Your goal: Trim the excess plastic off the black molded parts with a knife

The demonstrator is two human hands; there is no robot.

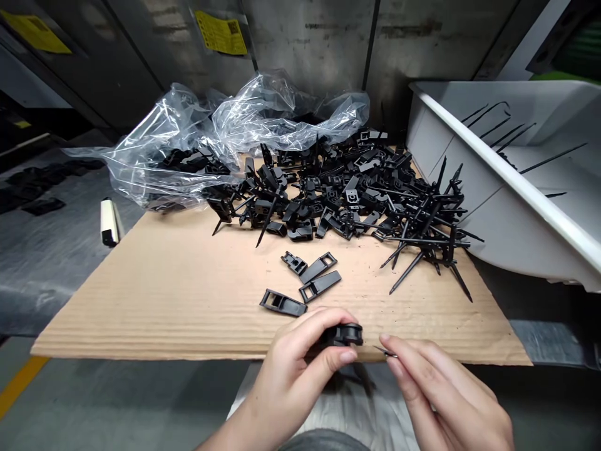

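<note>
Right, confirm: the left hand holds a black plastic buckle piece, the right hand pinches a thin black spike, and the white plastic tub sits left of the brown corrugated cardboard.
No: the white plastic tub sits right of the brown corrugated cardboard, as the head view shows. The left hand holds the black plastic buckle piece; the right hand pinches the thin black spike.

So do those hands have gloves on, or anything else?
No gloves. The left hand and right hand are bare, with short, unpainted nails, no rings, and no sleeves showing on the forearms.
</note>
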